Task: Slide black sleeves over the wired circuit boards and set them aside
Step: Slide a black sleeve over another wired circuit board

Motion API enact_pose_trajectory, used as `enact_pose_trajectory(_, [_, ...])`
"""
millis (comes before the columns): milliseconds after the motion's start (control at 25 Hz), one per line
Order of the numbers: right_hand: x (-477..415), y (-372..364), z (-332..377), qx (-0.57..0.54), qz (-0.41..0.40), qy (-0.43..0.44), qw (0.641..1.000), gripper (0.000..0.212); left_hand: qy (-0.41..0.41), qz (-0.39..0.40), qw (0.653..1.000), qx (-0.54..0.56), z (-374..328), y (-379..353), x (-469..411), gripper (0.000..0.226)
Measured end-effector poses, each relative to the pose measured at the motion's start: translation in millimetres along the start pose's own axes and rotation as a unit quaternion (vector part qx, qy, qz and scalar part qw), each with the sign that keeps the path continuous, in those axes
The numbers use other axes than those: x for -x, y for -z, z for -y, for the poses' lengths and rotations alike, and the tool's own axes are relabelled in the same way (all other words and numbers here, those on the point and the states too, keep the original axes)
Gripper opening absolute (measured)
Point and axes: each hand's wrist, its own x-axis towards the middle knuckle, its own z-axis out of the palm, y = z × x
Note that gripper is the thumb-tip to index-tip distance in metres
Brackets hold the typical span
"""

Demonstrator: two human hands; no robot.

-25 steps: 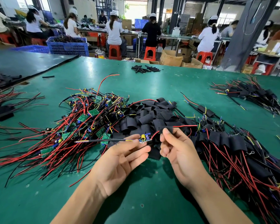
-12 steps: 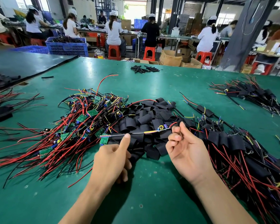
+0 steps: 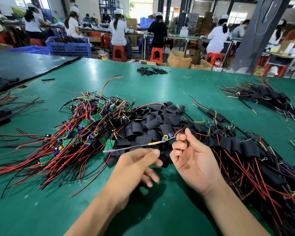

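Above the table, right hand pinches one board; left hand loose.

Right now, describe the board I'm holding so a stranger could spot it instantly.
On the green table, find the central heap of loose black sleeves. At its near edge the right hand pinches one circuit board, wires pointing left. Unlike the piled boards, it alone is held.

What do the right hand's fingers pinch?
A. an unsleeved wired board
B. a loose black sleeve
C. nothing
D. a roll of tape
A: the right hand pinches the board at its end, its wires trailing left, with no sleeve on it.
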Motion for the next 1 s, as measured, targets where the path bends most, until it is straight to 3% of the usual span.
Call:
enact_pose_trajectory(120, [0,2,-1,0.046,0.004,0.003,0.999,0.012,0.02,0.047,0.984,0.17,-3,0,-2,0.039])
enact_pose_trajectory(240, [0,3,-6,0.148,0.01,0.021,0.989,0.009,0.01,0.037,0.972,0.23,-7,5,-2,0.028])
enact_pose_trajectory(360, [0,2,-15,0.219,0.03,0.034,0.975,0.015,0.015,0.007,0.973,0.232,-11,4,-1,0.019])
enact_pose_trajectory(640, [1,3,-18,0.271,0.055,0.047,0.96,0.016,0.009,-0.025,0.973,0.23,-13,5,-1,0.031])
enact_pose_trajectory(840, [0,4,-19,0.297,0.043,0.059,0.952,0.014,0.014,-0.014,0.975,0.222,-13,9,-3,0.016])
enact_pose_trajectory(1000, [0,7,-17,0.313,0.036,0.071,0.947,0.013,0.017,-0.011,0.977,0.213,-11,12,-4,0.034])
